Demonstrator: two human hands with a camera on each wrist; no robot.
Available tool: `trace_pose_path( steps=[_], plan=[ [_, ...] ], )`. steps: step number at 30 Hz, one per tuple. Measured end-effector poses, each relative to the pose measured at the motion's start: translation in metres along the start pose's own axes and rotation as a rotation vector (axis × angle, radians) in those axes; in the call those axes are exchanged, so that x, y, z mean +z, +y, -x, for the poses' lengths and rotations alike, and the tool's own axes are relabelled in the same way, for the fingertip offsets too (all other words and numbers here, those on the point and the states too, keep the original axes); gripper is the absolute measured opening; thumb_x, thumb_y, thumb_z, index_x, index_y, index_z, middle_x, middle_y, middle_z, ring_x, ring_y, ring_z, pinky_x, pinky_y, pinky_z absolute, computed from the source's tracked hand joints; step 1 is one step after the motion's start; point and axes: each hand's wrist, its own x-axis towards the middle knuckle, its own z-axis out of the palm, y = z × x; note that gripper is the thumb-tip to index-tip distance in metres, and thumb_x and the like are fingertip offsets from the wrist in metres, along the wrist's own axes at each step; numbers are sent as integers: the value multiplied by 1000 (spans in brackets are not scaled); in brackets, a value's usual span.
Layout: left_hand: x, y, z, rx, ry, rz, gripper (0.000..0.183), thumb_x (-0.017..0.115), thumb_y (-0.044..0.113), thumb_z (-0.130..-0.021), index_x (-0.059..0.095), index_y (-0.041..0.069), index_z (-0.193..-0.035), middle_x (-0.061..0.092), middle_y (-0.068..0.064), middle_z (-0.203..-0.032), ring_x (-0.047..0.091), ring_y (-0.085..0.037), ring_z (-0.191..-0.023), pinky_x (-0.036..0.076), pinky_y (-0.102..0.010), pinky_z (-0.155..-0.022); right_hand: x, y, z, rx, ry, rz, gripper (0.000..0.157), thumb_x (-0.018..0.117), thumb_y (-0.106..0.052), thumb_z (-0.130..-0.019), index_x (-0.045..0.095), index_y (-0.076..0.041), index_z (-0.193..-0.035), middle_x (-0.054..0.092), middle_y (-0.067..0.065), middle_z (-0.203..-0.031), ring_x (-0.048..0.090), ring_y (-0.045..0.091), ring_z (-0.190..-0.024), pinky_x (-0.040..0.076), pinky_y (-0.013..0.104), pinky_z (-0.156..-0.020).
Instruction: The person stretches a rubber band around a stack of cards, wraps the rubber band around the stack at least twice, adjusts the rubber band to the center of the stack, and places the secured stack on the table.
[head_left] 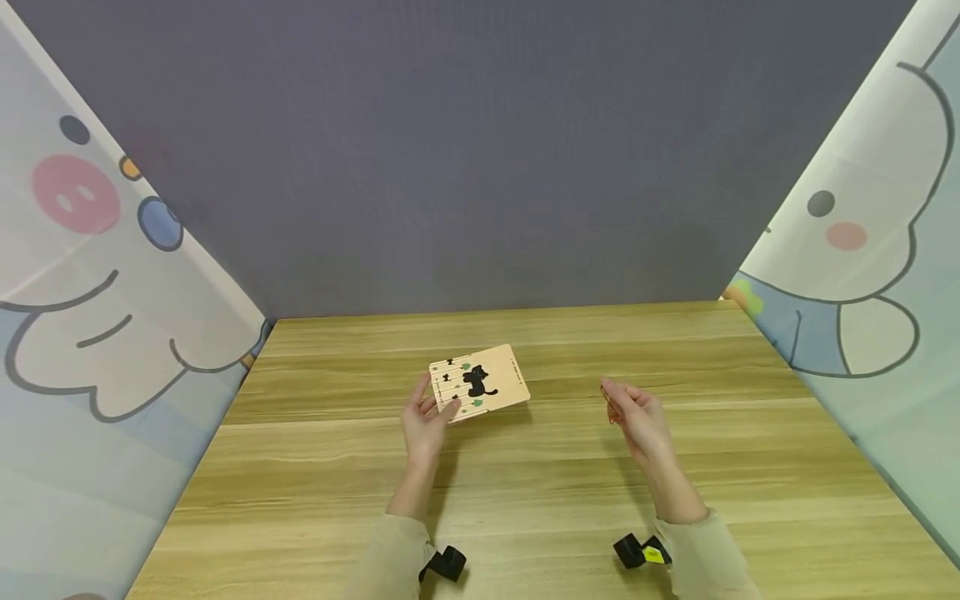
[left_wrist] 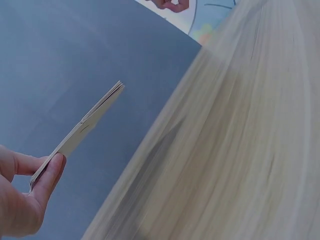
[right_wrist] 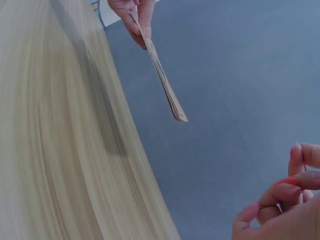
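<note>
A thin cream paper pad (head_left: 512, 385) with a black cat and green leaf shapes printed on it is gripped at its left end by my left hand (head_left: 423, 429). The thumb lies over the printed face, with the other fingers behind. Seen edge-on in the left wrist view, the pad (left_wrist: 97, 112) shows several layered leaves, and it is held above the table. My right hand (head_left: 640, 419) is to the right, apart from the pad. Its thumb and fingers pinch a thin red band (right_wrist: 285, 182), mostly hidden by the fingers.
Below both hands spreads a wood-grain table (head_left: 525, 483). A grey panel (head_left: 480, 167) stands along its back edge. Cartoon-printed cloths border the left side (head_left: 97, 350) and the right side (head_left: 900, 400). Black wrist mounts (head_left: 450, 564) sit by the sleeves.
</note>
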Motion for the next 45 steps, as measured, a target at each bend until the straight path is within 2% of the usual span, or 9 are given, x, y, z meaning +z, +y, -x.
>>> trace_pose_path(
  steps=[5, 10, 17, 20, 27, 31, 35, 41, 45],
  plan=[
    [3, 0, 5, 3, -5, 14, 66, 62, -18, -69, 39, -5, -129, 57, -32, -98, 64, -30, -78, 56, -26, -63, 1, 2, 0, -9, -48, -72, 16, 55, -16, -89, 71, -15, -86, 58, -11, -66, 36, 5, -52, 40, 16, -55],
    [4, -1, 8, 10, -11, 22, 65, 61, -19, -69, 39, -6, -129, 58, -32, -95, 63, -32, -79, 57, -26, -63, 0, 9, -2, -100, -229, -153, 32, 41, -10, -95, 50, -7, -125, 27, -5, -47, 18, 13, -46, 20, 25, -53],
    [6, -2, 9, 4, -22, 33, 66, 61, -18, -70, 38, -4, -130, 57, -31, -100, 63, -31, -82, 56, -26, -65, -4, 12, -5, -197, -461, -258, 39, 19, -4, -98, 34, 0, -133, 44, 2, -53, 21, 18, -46, 21, 24, -51],
    [7, -2, 10, 5, -31, 29, 66, 61, -17, -70, 38, -4, -130, 56, -31, -101, 62, -33, -83, 56, -26, -66, -3, 10, -4, -184, -432, -198, 37, 27, -5, -97, 35, 0, -134, 35, 0, -44, 21, 17, -43, 18, 25, -49],
    [7, -1, 13, 20, -63, 35, 65, 62, -15, -71, 38, -3, -131, 56, -31, -103, 61, -34, -86, 56, -26, -66, -2, 3, -1, -85, -272, -45, 45, 54, -1, -87, 43, -4, -130, 59, -5, -61, 35, 5, -44, 16, 23, -41],
    [7, -1, 13, 25, -80, 35, 66, 62, -14, -72, 37, -1, -132, 56, -30, -103, 61, -33, -86, 56, -25, -67, -1, 3, -1, -86, -216, 19, 48, 61, 4, -80, 47, 1, -126, 63, -3, -84, 53, 5, -66, 46, 11, -53],
    [7, -1, 14, 29, -87, 31, 66, 62, -13, -73, 37, 0, -132, 57, -29, -103, 62, -32, -86, 56, -25, -66, -12, 25, -12, -176, -218, -11, 50, 67, 2, -75, 50, 4, -122, 60, 5, -103, 56, 14, -91, 52, 20, -78],
    [7, -3, 13, 49, -85, 25, 65, 62, -14, -72, 38, -1, -131, 57, -29, -102, 62, -31, -84, 56, -26, -66, -50, 92, -55, -226, -239, -81, 51, 63, 10, -75, 48, 3, -124, 48, 23, -123, 51, 31, -107, 51, 35, -82],
    [8, -3, 13, 70, -87, 34, 66, 62, -14, -72, 38, -1, -132, 58, -28, -101, 63, -31, -84, 56, -27, -66, -53, 101, -63, -223, -247, -76, 53, 65, 9, -74, 47, 3, -123, 44, 25, -126, 51, 35, -107, 50, 40, -82]
  ],
)
